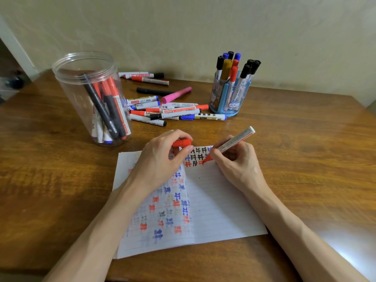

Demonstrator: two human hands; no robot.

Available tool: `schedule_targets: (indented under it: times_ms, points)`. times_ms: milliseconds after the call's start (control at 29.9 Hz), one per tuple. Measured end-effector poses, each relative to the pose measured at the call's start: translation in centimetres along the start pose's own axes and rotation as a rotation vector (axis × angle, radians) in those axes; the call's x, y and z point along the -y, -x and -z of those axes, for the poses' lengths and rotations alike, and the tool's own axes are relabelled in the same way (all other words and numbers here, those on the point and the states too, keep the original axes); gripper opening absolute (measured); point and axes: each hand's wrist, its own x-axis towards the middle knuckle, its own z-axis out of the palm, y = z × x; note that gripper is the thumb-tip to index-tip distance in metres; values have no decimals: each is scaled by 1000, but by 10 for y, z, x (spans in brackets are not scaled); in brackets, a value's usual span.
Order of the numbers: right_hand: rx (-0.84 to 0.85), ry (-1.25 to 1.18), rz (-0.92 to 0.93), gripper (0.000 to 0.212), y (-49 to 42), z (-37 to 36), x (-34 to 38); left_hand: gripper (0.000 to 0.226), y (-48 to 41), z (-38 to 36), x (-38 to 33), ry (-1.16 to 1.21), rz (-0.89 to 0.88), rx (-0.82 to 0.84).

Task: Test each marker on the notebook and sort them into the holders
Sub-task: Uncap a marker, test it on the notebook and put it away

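Pinching a red marker (230,143), the right hand (237,161) presses its tip onto the notebook (215,200) while the left hand (162,159) grips the cap (181,142).

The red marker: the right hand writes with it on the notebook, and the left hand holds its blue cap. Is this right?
Not quite: the cap in the left hand is red, not blue. The right hand does write with the red marker on the notebook. The head view shows it.

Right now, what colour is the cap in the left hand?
Red; the cap shows best in the head view.
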Motion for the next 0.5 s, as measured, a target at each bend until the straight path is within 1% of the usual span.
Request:
schedule_targets:
  times_ms: [100, 234, 401, 502]
  points:
    - [-5, 6, -10, 11, 0, 0, 1, 20, 0, 0, 0, 0, -4, 2]
    - [10, 3, -11, 10, 1, -1, 1, 20, 0, 0, 0, 1, -5, 1]
    - [21, 52, -27, 14, 1, -1, 3, 23, 0, 0, -1, 1, -9, -2]
    - [3, -8, -45, 12, 0, 0, 4, 26, 1, 0, 0, 23, -7, 6]
